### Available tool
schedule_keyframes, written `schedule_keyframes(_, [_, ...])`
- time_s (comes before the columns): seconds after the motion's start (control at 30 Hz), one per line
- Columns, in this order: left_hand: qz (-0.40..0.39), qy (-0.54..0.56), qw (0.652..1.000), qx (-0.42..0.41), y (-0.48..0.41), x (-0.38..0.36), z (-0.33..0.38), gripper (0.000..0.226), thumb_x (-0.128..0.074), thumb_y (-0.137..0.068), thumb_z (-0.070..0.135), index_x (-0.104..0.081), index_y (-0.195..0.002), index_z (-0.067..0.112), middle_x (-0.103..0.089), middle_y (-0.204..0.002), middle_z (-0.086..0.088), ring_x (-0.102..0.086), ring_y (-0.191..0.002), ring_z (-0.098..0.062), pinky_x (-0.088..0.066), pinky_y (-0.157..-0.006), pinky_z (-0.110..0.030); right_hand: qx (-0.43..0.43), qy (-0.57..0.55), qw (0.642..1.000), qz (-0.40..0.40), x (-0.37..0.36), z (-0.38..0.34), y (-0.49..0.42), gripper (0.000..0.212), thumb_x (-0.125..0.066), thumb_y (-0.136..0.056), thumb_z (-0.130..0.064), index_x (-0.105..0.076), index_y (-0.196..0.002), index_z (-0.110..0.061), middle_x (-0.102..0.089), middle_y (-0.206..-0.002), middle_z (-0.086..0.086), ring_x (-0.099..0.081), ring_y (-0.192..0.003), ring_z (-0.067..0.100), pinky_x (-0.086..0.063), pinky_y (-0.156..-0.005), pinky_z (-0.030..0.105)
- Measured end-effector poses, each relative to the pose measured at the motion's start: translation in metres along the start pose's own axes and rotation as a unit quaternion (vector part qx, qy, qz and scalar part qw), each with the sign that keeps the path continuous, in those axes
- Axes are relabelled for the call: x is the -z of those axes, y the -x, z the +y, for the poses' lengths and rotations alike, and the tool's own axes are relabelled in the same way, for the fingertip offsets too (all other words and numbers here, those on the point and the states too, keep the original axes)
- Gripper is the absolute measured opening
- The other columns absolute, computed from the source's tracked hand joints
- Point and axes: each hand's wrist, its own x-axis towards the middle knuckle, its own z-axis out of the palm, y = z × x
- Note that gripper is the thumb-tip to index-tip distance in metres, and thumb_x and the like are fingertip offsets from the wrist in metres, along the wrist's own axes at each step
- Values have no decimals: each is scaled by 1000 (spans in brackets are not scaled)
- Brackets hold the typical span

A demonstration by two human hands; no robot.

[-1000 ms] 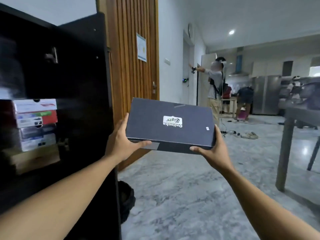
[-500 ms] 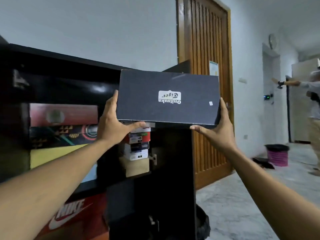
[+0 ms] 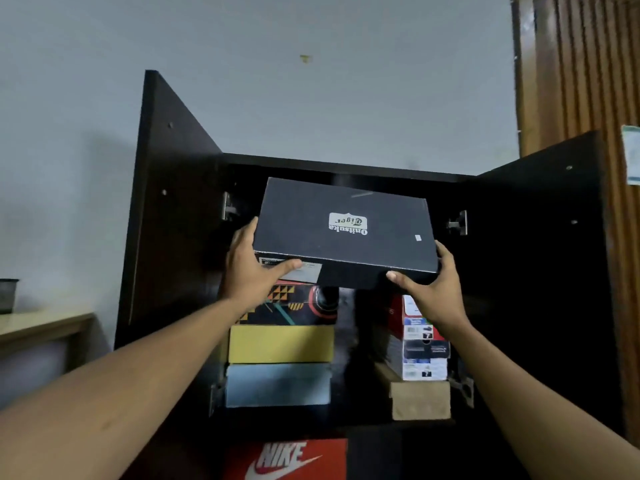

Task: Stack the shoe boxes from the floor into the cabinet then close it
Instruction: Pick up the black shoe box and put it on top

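Left hand point(image 3: 254, 275) and right hand point(image 3: 436, 292) fingers grip opposite ends of the black shoe box point(image 3: 343, 226), long axis spanning between them, cabinet point(image 3: 536, 271) just beyond.

Whatever lies directly beneath the black shoe box point(image 3: 346, 230) is covered by it, but for a thin strip. The fingers of the left hand point(image 3: 252, 271) and the right hand point(image 3: 436, 289) are largely hidden behind the box's sides. The patterned box point(image 3: 294, 306) is partly covered by the left wrist, the red box point(image 3: 396, 315) by the right hand. The Nike box point(image 3: 287, 459) is cut off by the bottom edge, the desk point(image 3: 34, 323) and the dark container point(image 3: 7, 294) by the left edge, and the paper sheet point(image 3: 631, 154) by the right. The small print on the labels point(image 3: 420, 362) cannot be read. The depth of the cabinet point(image 3: 519, 254) is lost in darkness.
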Motion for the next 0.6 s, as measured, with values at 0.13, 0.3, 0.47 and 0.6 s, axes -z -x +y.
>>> schedule_keyframes(0.13, [27, -55, 998, 13, -31, -9, -34, 103, -89, -70, 39, -33, -153, 15, -35, -149, -3, -33, -119, -2, -32, -101, -21, -19, -31, 999, 13, -55, 31, -32, 91, -94, -61, -35, -45, -137, -18, -59, -122, -11, -57, -109, -8, -47, -97, 22])
schedule_keyframes(0.3, [95, -46, 994, 22, -75, -34, -83, 85, -87, -75, 22, -43, -145, 5, -38, -140, -12, -47, -127, -24, -34, -105, -21, -26, -46, 997, 48, -115, 70, -85, 68, -87, -74, -28, -55, -131, -12, -67, -109, -9, -62, -90, -15, -50, -82, 9])
schedule_keyframes(0.47, [132, -44, 990, 6, -104, -59, -117, 54, -77, -81, 3, -42, -123, 5, -42, -130, -11, -49, -117, -24, -29, -85, -9, -56, -79, 993, 70, -159, 97, -123, 62, -84, -78, -19, -52, -131, -10, -67, -111, 1, -63, -92, -1, -52, -89, 24])
schedule_keyframes(0.6, [83, -71, 994, -7, -113, -75, -144, 52, -76, -80, 3, -40, -115, 9, -38, -127, -5, -50, -115, -22, -37, -87, -19, -70, -93, 990, 78, -178, 116, -139, 62, -81, -82, -17, -45, -132, -8, -62, -112, -3, -62, -88, -5, -46, -77, 9])
